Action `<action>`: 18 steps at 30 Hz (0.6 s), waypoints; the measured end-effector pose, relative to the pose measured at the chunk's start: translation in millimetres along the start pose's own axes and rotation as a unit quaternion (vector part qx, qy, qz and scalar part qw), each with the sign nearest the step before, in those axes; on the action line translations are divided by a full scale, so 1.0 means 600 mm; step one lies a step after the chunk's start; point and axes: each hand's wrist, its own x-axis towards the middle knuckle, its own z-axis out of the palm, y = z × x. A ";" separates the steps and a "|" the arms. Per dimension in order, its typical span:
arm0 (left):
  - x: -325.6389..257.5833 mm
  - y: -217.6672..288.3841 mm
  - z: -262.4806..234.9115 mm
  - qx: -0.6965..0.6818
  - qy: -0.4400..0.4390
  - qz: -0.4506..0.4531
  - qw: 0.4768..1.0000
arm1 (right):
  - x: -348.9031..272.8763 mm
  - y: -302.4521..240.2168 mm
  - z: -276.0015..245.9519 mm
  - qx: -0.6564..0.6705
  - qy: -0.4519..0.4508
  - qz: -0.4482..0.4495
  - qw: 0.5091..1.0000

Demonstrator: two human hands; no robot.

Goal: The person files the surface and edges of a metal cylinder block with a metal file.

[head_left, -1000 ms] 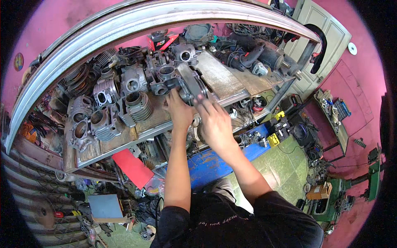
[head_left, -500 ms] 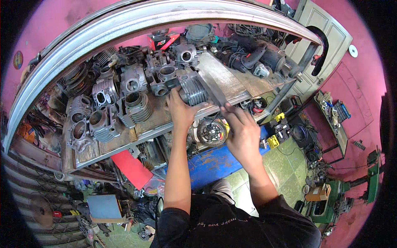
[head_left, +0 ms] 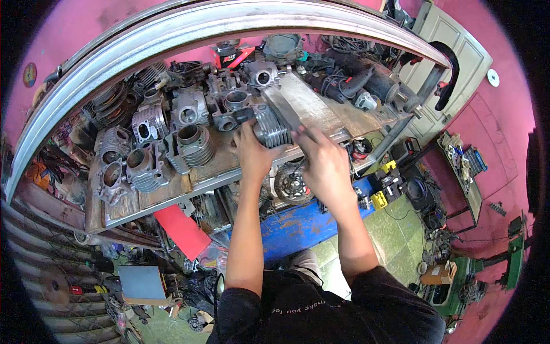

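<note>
Overhead view of the bench (head_left: 172, 192), with the finned engine cylinder (head_left: 271, 127) taken as the landmark. I had the left hand (head_left: 250, 153) cupped against the near side of the finned engine cylinder, its fingers curled onto the lower fins. The right hand (head_left: 325, 163) lay just right of that cylinder, on the near edge of the flat steel plate (head_left: 306, 106); its fingers were pressed together and pointed away from me, though I could not tell whether they pinched anything, since the knuckles hid the tips. The cylinder stood on the bench near the front rail, touching the plate on its right. Left of the cylinder sat a second finned cylinder (head_left: 195, 146) and, farther left, a group of cylinder heads (head_left: 129, 169). Behind it was a cylinder head with an open bore (head_left: 236, 101). Below it, under the bench edge, hung a round clutch-like disc (head_left: 292, 184).

To handle this step well, I judged that the left hand should bear on the solid base, not the thin fins, and keep the part square to the plate. The right hand should steady the plate edge so that nothing slid toward the rail.
</note>
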 end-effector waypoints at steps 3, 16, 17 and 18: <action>-0.004 0.005 0.000 0.033 -0.017 -0.025 0.999 | -0.051 -0.040 -0.029 -0.015 -0.013 0.042 0.999; 0.002 0.006 0.004 0.015 -0.018 -0.018 1.000 | 0.005 0.027 0.038 0.028 0.049 0.028 0.998; 0.000 0.002 -0.001 0.008 -0.012 -0.007 1.000 | -0.015 0.009 0.026 0.033 0.048 0.024 0.998; -0.001 0.000 -0.002 0.000 -0.008 0.006 1.000 | -0.038 -0.006 0.010 0.007 0.023 0.026 0.999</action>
